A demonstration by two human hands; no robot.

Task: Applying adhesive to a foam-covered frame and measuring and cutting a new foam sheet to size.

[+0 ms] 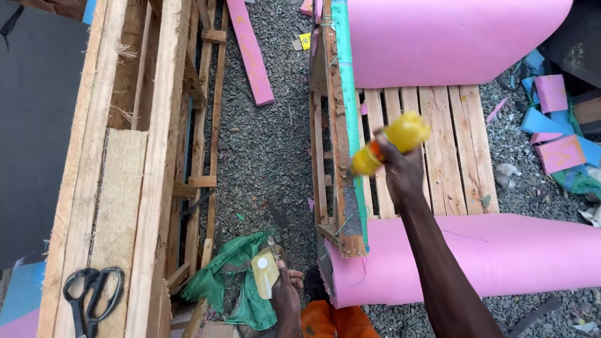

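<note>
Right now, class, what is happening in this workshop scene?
A person stands over a wooden furniture frame padded with pink foam. The right hand holds a blurred yellow tool or bottle against the frame's edge. The left hand holds a small yellowish container low over the gravel. Black scissors lie on a wooden frame at left.

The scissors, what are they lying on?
The black scissors lie flat on a pale wooden plank of a frame. What is beneath that plank is hidden.
</note>
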